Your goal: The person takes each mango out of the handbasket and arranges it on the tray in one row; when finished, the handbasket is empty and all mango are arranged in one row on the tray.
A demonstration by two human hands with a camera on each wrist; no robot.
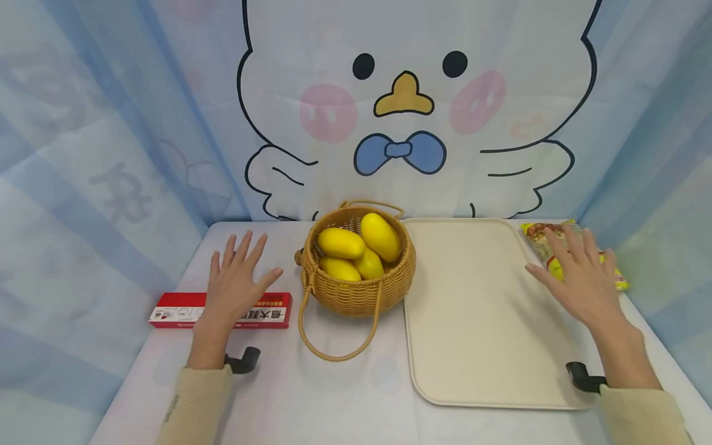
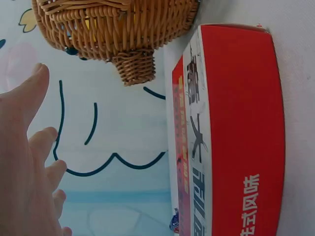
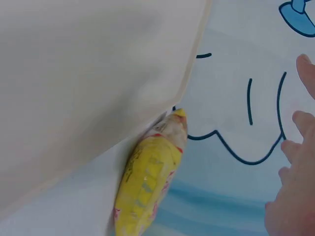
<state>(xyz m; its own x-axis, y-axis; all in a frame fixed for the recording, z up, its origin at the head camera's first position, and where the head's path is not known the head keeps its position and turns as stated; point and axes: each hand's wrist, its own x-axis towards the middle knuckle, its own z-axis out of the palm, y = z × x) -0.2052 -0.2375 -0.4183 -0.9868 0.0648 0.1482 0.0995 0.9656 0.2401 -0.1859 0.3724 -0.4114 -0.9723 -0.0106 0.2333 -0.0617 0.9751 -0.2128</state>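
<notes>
My left hand (image 1: 235, 287) is spread, palm down, above a long red and white box (image 1: 267, 311) with printed characters. In the left wrist view that hand (image 2: 24, 162) is apart from the box (image 2: 241, 128). My right hand (image 1: 586, 281) hovers with fingers fanned over a yellow food packet (image 1: 620, 281) and partly covers it. The right wrist view shows the packet (image 3: 150, 177) lying beside the tray, with the fingers (image 3: 295, 147) away from it. Between the hands stands a round wicker basket (image 1: 356, 303) with several yellow mangoes (image 1: 381, 235) in it.
A cream tray (image 1: 489, 321) lies flat right of the basket. The basket's front handle (image 1: 336, 358) hangs down onto the white table (image 1: 322, 408). Curtains (image 1: 111, 185) with a cartoon print close in the back and both sides.
</notes>
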